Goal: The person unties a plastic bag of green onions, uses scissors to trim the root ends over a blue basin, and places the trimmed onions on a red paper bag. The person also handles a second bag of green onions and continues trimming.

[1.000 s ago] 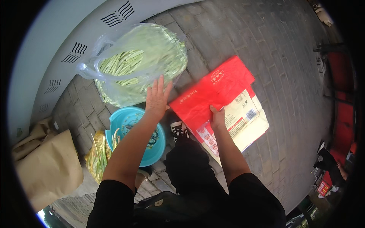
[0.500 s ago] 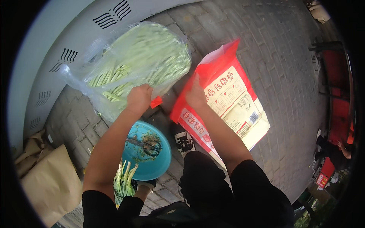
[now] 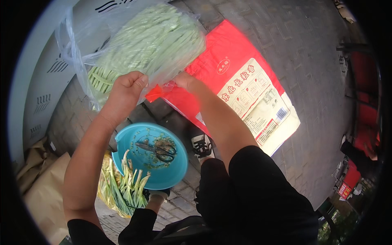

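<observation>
A large clear plastic bag holds a thick bundle of long pale-green beans. My left hand is closed on the near edge of this bag, thumb pressed against the fingers. Close by on the right, my right hand pinches the bag's edge too, its fingertips partly hidden. Between the two hands hangs a small red strip. A red and cream printed sack lies flat on the ground, partly under my right forearm.
A blue basin with scissors and green trimmings stands nearer me. Beside it are leafy stalks in a yellow bag. Brown paper lies at the left, below a pale vented panel. My shoe rests on grey paving.
My right hand has let go of the red sack, which now lies flat, and moved left to the plastic bag's edge. My left hand has shifted left and slightly up along the bag.
</observation>
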`<move>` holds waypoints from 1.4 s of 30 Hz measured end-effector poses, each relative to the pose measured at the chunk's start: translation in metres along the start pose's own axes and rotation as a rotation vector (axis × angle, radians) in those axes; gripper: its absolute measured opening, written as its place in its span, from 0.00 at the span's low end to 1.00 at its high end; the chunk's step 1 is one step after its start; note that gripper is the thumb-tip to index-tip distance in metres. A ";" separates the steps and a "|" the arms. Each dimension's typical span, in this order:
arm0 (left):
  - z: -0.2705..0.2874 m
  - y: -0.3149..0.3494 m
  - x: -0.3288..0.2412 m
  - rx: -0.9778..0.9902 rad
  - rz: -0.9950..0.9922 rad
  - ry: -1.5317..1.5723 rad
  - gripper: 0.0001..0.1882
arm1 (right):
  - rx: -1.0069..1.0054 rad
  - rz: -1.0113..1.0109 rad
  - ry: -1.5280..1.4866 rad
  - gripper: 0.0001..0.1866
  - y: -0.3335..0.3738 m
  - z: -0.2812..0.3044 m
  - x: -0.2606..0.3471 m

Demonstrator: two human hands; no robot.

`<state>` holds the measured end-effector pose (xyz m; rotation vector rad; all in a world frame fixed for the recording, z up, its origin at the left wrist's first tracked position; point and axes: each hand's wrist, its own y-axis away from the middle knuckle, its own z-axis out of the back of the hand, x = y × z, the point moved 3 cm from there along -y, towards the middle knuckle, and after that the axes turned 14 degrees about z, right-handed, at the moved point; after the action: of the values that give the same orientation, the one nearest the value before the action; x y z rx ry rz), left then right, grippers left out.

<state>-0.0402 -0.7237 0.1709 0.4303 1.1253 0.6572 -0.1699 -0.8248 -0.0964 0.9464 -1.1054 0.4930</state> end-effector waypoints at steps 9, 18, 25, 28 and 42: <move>-0.118 0.096 0.081 -0.039 -0.271 -0.099 0.15 | -0.392 -0.159 -0.038 0.11 0.295 0.009 -0.055; 0.013 0.412 0.254 -0.777 0.406 0.151 0.10 | -0.244 -0.214 -0.125 0.12 0.341 0.006 0.012; 0.001 0.484 0.314 -0.943 0.394 -0.237 0.12 | 0.097 0.492 0.084 0.12 0.299 -0.089 0.291; -0.036 0.427 0.351 -0.748 0.488 -0.248 0.13 | 0.272 0.580 0.129 0.12 0.330 -0.150 0.331; 0.029 0.327 0.525 -1.233 0.725 -0.207 0.11 | 0.838 0.342 0.966 0.11 0.389 -0.230 0.139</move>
<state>0.0459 -0.1276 0.0262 -0.1969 0.1814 1.7292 -0.2834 -0.4392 0.1523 1.0194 -0.1234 1.5752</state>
